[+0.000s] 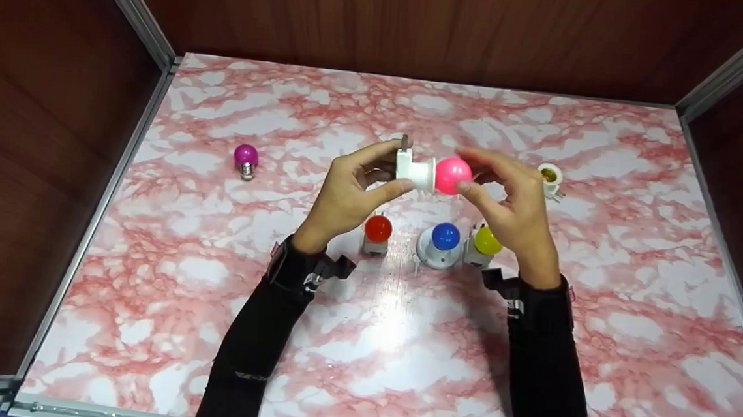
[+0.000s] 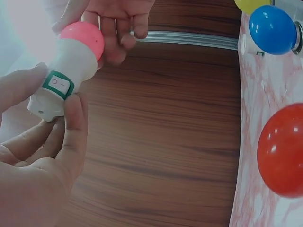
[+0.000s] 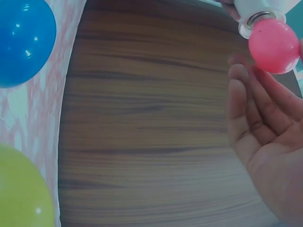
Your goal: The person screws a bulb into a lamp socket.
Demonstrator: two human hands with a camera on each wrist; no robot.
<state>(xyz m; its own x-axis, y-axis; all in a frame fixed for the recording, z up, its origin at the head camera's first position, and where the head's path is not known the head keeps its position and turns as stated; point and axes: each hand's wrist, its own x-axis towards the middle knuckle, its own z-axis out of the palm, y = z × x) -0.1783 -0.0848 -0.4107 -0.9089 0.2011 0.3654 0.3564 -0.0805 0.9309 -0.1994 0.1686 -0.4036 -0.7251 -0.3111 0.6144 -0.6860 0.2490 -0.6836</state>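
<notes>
Above the table, my left hand (image 1: 352, 191) grips a white plug-in lamp socket (image 1: 421, 174) between thumb and fingers. Its metal prongs point away from me, and the left wrist view shows a rocker switch (image 2: 59, 84) framed in green on its side. A pink light bulb (image 1: 453, 175) sits in the socket's mouth, facing right. My right hand (image 1: 509, 198) pinches this bulb with the thumb at its near side and a fingertip at its far side. In the right wrist view, a strip of metal thread (image 3: 261, 17) shows between the bulb and the socket rim.
Below the hands stand a red bulb (image 1: 378, 228), a blue bulb (image 1: 446, 236) and a yellow bulb (image 1: 487, 241), each in a white holder. A loose purple bulb (image 1: 246, 156) lies at left; a bulbless socket (image 1: 550, 174) lies at right. Wooden panels (image 1: 423, 29) enclose the marbled table (image 1: 206, 328).
</notes>
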